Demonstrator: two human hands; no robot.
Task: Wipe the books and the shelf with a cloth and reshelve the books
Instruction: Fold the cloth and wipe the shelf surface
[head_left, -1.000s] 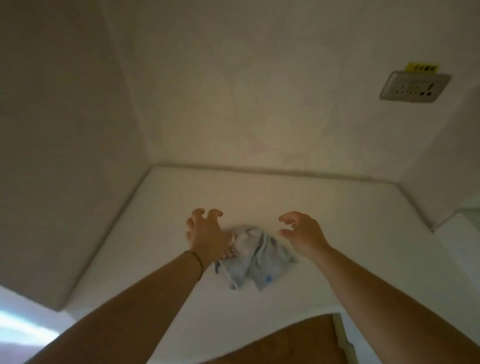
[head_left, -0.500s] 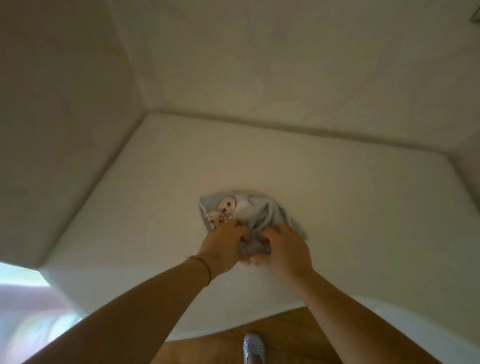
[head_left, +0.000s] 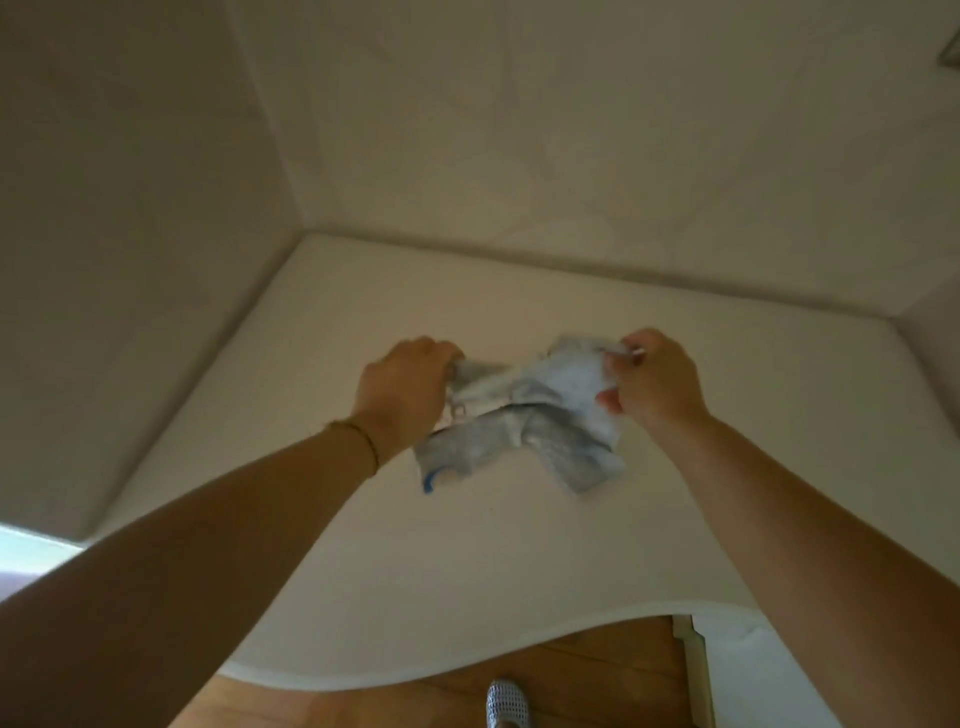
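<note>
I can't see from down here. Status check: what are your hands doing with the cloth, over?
Left hand and right hand both gripping the cloth. Cloth stretched between them above the white shelf. No books in view, nothing in the way.

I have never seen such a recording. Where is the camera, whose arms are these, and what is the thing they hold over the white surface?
There is no machine here. A person wears one camera on the head, looking forward and down, so the two arms are the person's own. The left hand and the right hand each grip one end of a pale blue cloth and stretch it over a bare white shelf set in a wall recess. No books are in view. Below, wooden floor and a slipper show.
</note>
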